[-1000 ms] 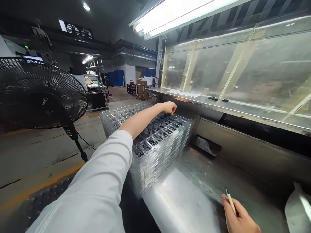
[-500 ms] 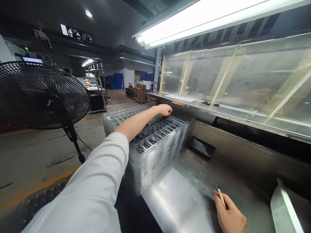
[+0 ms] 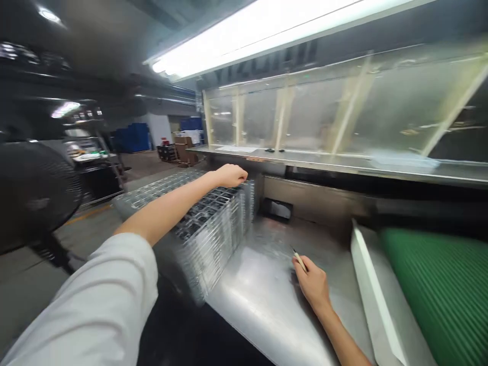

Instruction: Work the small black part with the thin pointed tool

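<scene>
My left hand (image 3: pixel 231 176) reaches over the far right part of a tall stack of clear plastic trays (image 3: pixel 213 244). Its fingers are curled together, and whatever they may hold is hidden. Rows of small dark pieces lie in the compartments of the top tray. Above the metal worktop (image 3: pixel 253 295), my right hand (image 3: pixel 313 282) is closed around a slim pen-like tool (image 3: pixel 300 261) with a pale handle and a thin dark tip, pointing up and away to the left.
A black tray (image 3: pixel 277 210) lies against the worktop's back wall. On the right, a white metal guide (image 3: pixel 375 290) stands beside a green ribbed conveyor belt (image 3: pixel 442 284). A shelf (image 3: pixel 316 161) runs behind under a bright lamp. A black fan (image 3: pixel 36 195) stands left.
The view has swung right, bringing the green belt into sight. My left hand stays over the trays, its fingers still curled. My right hand still holds the pen-like tool.
</scene>
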{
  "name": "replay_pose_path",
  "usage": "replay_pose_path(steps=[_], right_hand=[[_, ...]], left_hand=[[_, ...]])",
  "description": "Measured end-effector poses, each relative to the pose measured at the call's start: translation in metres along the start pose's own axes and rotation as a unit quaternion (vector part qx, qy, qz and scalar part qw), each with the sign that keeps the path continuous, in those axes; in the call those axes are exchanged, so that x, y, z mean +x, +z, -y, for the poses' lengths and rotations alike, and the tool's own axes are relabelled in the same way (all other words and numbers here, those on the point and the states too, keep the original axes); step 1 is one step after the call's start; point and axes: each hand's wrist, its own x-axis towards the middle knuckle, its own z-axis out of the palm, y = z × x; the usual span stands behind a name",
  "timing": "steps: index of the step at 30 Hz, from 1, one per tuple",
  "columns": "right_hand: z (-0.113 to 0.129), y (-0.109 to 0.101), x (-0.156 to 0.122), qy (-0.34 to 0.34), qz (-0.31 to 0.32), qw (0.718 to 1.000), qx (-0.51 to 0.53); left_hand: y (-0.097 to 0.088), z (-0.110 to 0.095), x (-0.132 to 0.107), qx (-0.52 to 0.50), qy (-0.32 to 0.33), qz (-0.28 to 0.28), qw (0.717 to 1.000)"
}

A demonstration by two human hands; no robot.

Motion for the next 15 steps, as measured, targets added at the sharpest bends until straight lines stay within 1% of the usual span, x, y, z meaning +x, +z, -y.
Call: replay_pose_path(steps=[2,4,6,8,10,11,13,15], right_hand=[[0.006,-0.001,-0.005,-0.027,0.008,0.998,-0.048],[0.011,-0.003,-0.007,-0.025,0.026,0.993,-0.110],[0.014,-0.005,-0.009,-0.018,0.049,0.988,-0.145],[0.016,-0.007,-0.011,-0.018,0.064,0.986,-0.156],[0.017,-0.008,-0.012,-0.022,0.067,0.985,-0.156],[0.016,-0.008,-0.013,-0.024,0.068,0.985,-0.155],[0.015,-0.009,-0.013,-0.024,0.069,0.986,-0.153],[0.014,-0.009,-0.013,-0.026,0.070,0.986,-0.151]], left_hand=[[-0.009,-0.028,0.006,-0.012,0.058,-0.019,0.998],[-0.017,-0.065,0.015,-0.031,0.132,-0.026,0.990],[-0.026,-0.111,0.024,-0.068,0.201,-0.024,0.977],[-0.034,-0.162,0.033,-0.115,0.266,-0.027,0.957],[-0.040,-0.213,0.045,-0.137,0.333,-0.048,0.932],[-0.042,-0.237,0.053,-0.132,0.360,-0.062,0.922],[-0.045,-0.281,0.070,-0.109,0.390,-0.088,0.910],[-0.044,-0.321,0.088,-0.098,0.392,-0.105,0.909]])
